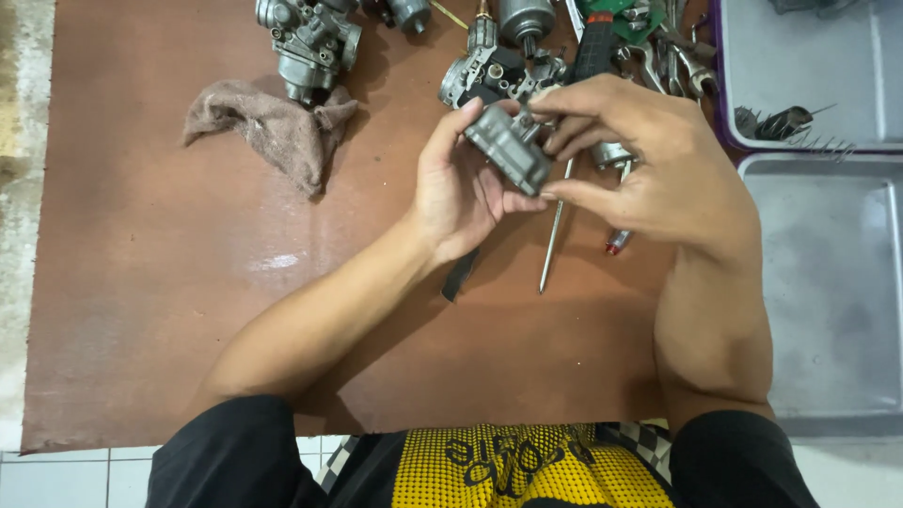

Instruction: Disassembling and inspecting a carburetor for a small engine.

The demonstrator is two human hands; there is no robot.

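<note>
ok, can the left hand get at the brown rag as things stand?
Probably not without letting go: the left hand is cradling the grey metal part. The rag itself lies uncovered on the brown board, path open.

A brown bench [169, 282] carries everything here. A crumpled beige rag [273, 127] lies on its upper left part. Just above the rag, touching its top corner, sits a grey metal carburetor [308, 38]. A second carburetor [489, 71] rests near the top middle, with a round metal cylinder [527, 17] beside it. Farther right lies a heap of wrenches [673, 56] and other steel tools. A long thin metal rod [553, 235] lies on the bench, pointing away, and a small red-tipped tool [616, 243] sits just beside it. Along the right edge stand two grey plastic trays [828, 282]; the upper one holds a wire brush [785, 122].
</note>
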